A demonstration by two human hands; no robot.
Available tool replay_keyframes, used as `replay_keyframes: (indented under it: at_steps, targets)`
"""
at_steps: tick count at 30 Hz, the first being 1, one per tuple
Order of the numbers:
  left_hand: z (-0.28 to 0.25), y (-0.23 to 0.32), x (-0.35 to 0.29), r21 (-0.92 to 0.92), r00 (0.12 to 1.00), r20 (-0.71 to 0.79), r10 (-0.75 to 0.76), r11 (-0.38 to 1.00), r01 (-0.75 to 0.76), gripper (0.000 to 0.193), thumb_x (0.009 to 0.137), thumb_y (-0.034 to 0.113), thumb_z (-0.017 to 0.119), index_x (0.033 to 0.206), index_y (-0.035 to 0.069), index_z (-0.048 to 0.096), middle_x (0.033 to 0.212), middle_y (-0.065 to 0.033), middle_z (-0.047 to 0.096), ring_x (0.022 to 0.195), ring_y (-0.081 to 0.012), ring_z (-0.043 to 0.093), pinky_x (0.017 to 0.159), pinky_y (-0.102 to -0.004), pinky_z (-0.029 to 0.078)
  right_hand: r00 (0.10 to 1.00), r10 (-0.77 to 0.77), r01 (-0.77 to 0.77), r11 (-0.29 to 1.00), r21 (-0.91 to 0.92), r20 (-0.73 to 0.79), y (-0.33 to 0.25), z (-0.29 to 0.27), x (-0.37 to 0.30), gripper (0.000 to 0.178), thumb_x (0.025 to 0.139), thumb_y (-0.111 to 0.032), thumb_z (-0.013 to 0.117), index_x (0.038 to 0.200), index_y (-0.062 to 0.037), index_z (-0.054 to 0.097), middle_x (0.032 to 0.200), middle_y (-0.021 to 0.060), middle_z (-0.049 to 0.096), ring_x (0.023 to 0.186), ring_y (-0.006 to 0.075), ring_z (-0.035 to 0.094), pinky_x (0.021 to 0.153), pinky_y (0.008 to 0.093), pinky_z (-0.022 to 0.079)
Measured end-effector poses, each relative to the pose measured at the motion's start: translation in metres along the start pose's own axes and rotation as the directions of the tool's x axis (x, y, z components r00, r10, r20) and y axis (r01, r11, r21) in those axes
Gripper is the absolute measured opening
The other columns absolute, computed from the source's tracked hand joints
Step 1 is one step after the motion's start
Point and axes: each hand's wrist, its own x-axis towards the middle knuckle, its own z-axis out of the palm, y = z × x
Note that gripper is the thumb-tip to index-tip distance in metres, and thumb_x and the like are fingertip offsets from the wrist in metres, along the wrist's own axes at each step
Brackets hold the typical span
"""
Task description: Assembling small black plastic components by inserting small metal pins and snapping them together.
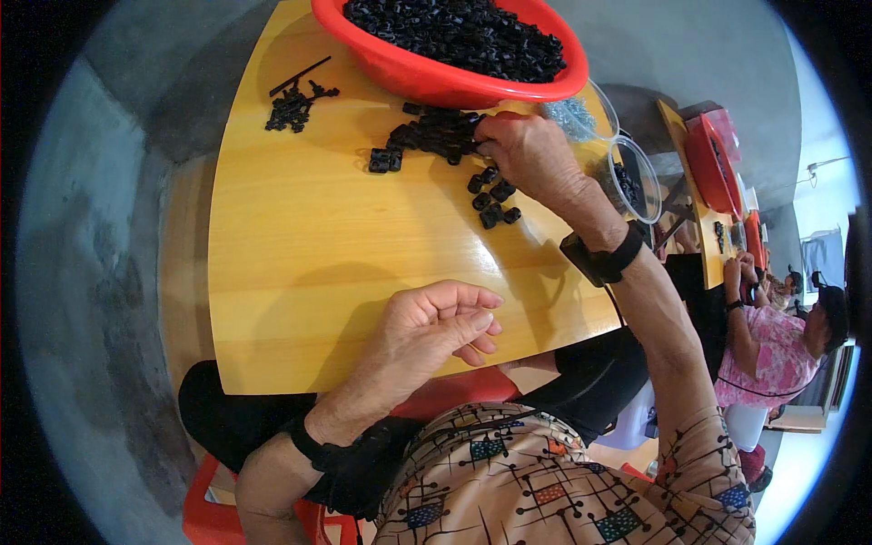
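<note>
My right hand (534,156) reaches to the near side of the red basin, its fingers closed at the right end of a heap of black plastic parts (427,134). A black part shows at the fingertips, but its full shape is hidden. Over the near part of the table, my left hand (443,320) is loosely curled, with fingers apart and nothing in it. Between the hands lie several small blocky black pieces (491,215). Two more black blocks (385,161) sit together at the heap's left.
A red basin (436,89) full of black parts stands at the table's far edge. Thin black pieces (292,107) lie to its left. Clear tubs hold silvery pieces (570,116) and dark pieces (625,183). At another table on the right sits a person in pink (772,354).
</note>
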Motion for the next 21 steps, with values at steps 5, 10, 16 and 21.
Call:
replay_keyframes:
  at_steps: [5,10,16,21]
  targets:
    - [0.000,-0.002,0.002,0.003,1.000,-0.002,-0.005,1.000,0.005,0.025,0.091,0.016,0.057,0.108,-0.002,0.058,0.089,-0.0104,0.065,0.074,-0.0134,0.063,0.063,-0.0238,0.052,0.988,-0.147,0.150,0.984,0.092,-0.038,-0.011,-0.002,0.001,0.010,0.077,-0.009,0.061,0.086,-0.0061,0.064,0.079,0.0118,0.065,0.074,0.0321,0.063,0.066,0.0404,0.051]
    - [0.001,-0.002,0.005,0.026,1.000,0.006,0.000,1.000,0.000,0.024,0.091,0.015,0.057,0.108,-0.002,0.059,0.089,-0.0106,0.065,0.074,-0.0136,0.063,0.063,-0.0238,0.053,0.945,-0.289,0.308,0.943,0.126,-0.152,-0.011,-0.001,-0.008,0.009,0.075,-0.010,0.058,0.084,-0.0077,0.060,0.078,0.0107,0.063,0.068,0.0307,0.063,0.056,0.0403,0.051]
    - [-0.002,-0.001,0.002,0.036,0.999,-0.026,0.030,0.999,-0.029,0.023,0.090,0.013,0.057,0.107,-0.002,0.059,0.089,-0.0106,0.065,0.074,-0.0134,0.063,0.062,-0.0236,0.052,0.938,-0.313,0.347,0.863,0.366,-0.152,-0.037,-0.017,-0.032,0.009,0.075,-0.009,0.062,0.083,-0.0073,0.063,0.082,0.0097,0.061,0.071,0.0299,0.062,0.061,0.0392,0.051]
    - [-0.005,0.002,0.005,0.051,0.984,-0.107,0.143,0.989,-0.138,0.022,0.090,0.013,0.057,0.107,-0.001,0.059,0.090,-0.0102,0.065,0.074,-0.0132,0.062,0.062,-0.0235,0.052,0.968,-0.050,0.131,0.937,0.323,-0.247,-0.005,-0.036,-0.034,0.008,0.079,-0.009,0.062,0.085,-0.0051,0.064,0.080,0.0118,0.063,0.074,0.0315,0.063,0.063,0.0378,0.050]
